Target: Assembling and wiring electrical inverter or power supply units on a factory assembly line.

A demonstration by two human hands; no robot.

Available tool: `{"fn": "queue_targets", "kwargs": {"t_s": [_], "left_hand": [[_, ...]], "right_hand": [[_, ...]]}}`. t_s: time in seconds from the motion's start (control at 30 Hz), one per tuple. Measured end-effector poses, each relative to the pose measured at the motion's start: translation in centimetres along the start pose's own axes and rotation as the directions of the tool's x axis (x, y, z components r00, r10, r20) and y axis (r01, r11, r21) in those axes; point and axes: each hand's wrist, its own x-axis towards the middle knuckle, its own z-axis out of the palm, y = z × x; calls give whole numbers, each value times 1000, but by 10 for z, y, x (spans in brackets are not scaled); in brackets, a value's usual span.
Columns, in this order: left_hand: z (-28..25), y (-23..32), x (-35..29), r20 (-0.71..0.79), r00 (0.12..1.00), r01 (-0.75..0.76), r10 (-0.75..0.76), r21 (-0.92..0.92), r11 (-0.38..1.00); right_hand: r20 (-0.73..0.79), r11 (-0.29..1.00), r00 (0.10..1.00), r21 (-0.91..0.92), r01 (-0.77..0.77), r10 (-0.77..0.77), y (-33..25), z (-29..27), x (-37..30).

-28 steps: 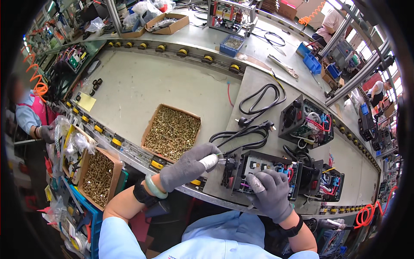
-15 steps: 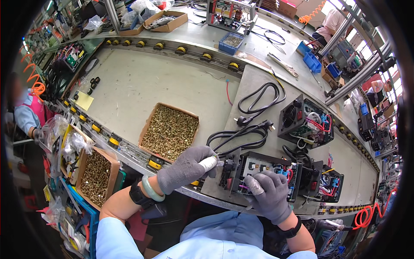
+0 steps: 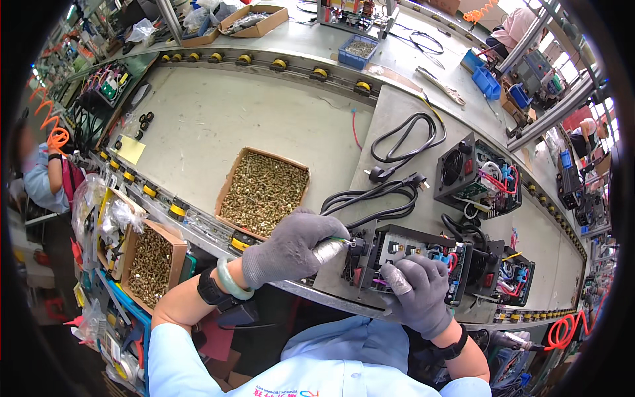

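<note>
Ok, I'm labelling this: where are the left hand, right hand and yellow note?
Left hand (image 3: 288, 247): head view, back of glove.
Right hand (image 3: 423, 298): head view, back of glove.
Yellow note (image 3: 131, 151): head view, its middle.

tbh the only print I can make out is some small red and blue lettering (image 3: 286, 391) plus a logo (image 3: 309, 392) on the wearer's light blue shirt (image 3: 350, 376), below the bench's (image 3: 192, 112) near edge.

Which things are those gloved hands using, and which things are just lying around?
In use, it seems:
green wire, pinched in the left hand
open black unit, under the right hand

Just lying about, probably:
yellow paper
loose red wire
small black round pieces
</note>
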Motion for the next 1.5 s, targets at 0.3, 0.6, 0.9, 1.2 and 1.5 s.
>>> {"fn": "queue_targets", "kwargs": {"t_s": [0.3,0.6,0.9,1.2,1.5], "left_hand": [[18,6,8,-48,999,-1,-9,-206,979],[14,4,12,39,970,233,-242,-452,861],[10,8,14,-177,912,244,-370,-491,837],[18,-6,19,-203,872,-55,-445,-945,323],[-20,1,-2,-186,980,-6,70,327,945]], "right_hand": [[34,997,999,69,-39,37,-2,-5,7],[-85,974,987,195,-116,135,4,-29,44],[190,937,938,145,-318,289,-1,-4,77],[236,925,932,197,-324,276,6,6,71],[174,938,960,233,-256,219,8,-1,73]]}}
